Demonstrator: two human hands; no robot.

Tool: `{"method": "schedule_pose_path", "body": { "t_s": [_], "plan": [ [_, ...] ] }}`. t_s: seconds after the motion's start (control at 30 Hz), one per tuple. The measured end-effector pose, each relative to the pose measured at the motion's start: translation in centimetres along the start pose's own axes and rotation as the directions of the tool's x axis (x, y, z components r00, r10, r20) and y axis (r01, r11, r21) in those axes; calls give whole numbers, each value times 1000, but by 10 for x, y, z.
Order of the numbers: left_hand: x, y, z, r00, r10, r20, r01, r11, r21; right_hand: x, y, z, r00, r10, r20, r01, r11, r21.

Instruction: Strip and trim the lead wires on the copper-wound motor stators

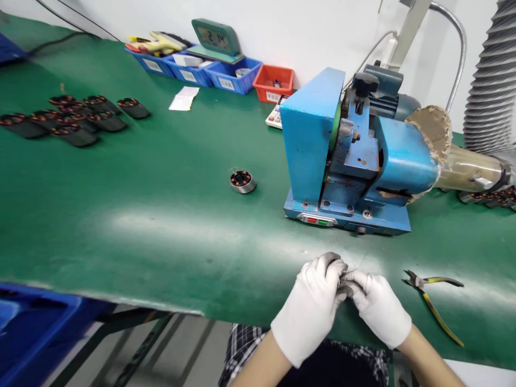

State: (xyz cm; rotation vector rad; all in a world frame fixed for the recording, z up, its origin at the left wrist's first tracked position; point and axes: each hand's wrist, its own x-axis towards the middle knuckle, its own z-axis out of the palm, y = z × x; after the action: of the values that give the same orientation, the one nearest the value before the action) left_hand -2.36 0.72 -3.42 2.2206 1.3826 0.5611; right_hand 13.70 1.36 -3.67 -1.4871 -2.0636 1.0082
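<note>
1. Two white-gloved hands meet above the near edge of a green workbench, seen from the wearer's side.
2. The left hand curls its grey fingertips closed around a small part, mostly hidden between the gloves.
3. The right hand brings its fingertips together at that same spot, touching the left; I cannot tell whether they are clamped on it. A thin wire sticks out there.
4. Just right of the right hand, cutting pliers lie with yellow-and-black handles spread.
5. Beyond the hands stands a blue machine with red and green buttons.
6. Left of it sits one metal ring-shaped core with copper windings; a cluster of dark cores stands farther left.
7. Along the wall are blue bins, a red bin and a clock reading 2:14.
</note>
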Motion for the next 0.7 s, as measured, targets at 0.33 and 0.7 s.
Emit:
{"method": "schedule_pose_path", "body": {
  "t_s": [0.33, 0.7],
  "plan": [
    [6, -4, -6, 992, 120, 29, -120, 993, -7, -12, 27, -44, 875, 422, -237, -286, 846, 449],
    [2, -7, -7, 996, 93, -12, -94, 990, -108, -4, 5, 2, 858, -492, -150, 399, 820, -411]
  ]
}}
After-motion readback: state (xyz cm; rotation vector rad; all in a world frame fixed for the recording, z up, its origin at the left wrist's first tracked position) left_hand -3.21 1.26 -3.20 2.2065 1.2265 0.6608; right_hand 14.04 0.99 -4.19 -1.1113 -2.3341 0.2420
